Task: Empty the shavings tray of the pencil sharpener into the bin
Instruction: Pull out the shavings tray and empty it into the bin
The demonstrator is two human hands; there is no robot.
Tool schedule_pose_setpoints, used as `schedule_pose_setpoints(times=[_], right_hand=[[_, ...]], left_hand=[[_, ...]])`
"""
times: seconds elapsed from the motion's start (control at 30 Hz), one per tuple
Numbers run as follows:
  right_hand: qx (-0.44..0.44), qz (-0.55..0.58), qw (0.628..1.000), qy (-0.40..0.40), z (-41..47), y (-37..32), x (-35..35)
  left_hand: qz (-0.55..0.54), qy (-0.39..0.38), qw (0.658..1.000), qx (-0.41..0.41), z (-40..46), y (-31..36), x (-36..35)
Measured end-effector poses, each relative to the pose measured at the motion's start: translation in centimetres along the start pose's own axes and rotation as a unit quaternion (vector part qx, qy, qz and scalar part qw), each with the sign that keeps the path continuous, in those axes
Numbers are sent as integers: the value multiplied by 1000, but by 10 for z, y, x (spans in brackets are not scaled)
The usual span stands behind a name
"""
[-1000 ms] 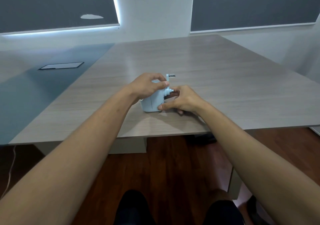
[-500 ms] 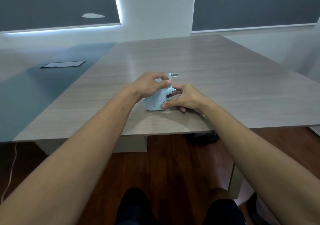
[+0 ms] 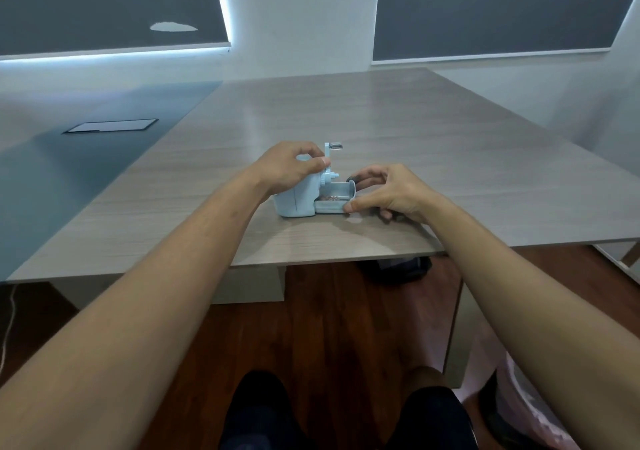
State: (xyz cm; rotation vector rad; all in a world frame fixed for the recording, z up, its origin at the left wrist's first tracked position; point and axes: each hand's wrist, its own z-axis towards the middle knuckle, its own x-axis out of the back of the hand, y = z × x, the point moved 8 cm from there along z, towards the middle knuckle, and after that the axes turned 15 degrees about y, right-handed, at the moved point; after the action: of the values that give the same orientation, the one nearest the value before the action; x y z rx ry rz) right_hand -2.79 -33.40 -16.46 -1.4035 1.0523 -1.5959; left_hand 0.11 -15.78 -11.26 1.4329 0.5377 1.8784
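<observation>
A pale blue pencil sharpener (image 3: 296,200) with a crank handle stands near the front edge of the wooden table (image 3: 415,145). My left hand (image 3: 291,169) grips the sharpener's top and holds it down. The shavings tray (image 3: 334,200) sticks out of the sharpener's right side, partly pulled out, with brownish shavings visible inside. My right hand (image 3: 384,191) pinches the tray's outer end between thumb and fingers. At the bottom right, a bin (image 3: 530,411) with a pale liner shows partly beside my right forearm.
A dark panel with a rectangular cable hatch (image 3: 110,126) lies at the table's left. A dark object (image 3: 398,269) sits on the wooden floor under the table. My knees (image 3: 346,415) are at the bottom centre. A white cable (image 3: 10,311) hangs at far left.
My right hand has drawn the shavings tray out to the right from the sharpener. My left hand has kept its hold on the sharpener's top.
</observation>
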Motion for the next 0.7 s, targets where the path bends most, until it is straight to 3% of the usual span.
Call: schedule_pose_setpoints(times=[0.5, 0.63, 0.7], right_hand=[[6, -8, 998, 69, -44, 6, 95], [3, 1, 995, 95, -55, 11, 112], [0, -2, 994, 108, -62, 14, 120]], left_hand=[[80, 168, 982, -43, -4, 8, 10], [144, 233, 954, -121, -17, 40, 7], [118, 254, 946, -163, -30, 63, 1]])
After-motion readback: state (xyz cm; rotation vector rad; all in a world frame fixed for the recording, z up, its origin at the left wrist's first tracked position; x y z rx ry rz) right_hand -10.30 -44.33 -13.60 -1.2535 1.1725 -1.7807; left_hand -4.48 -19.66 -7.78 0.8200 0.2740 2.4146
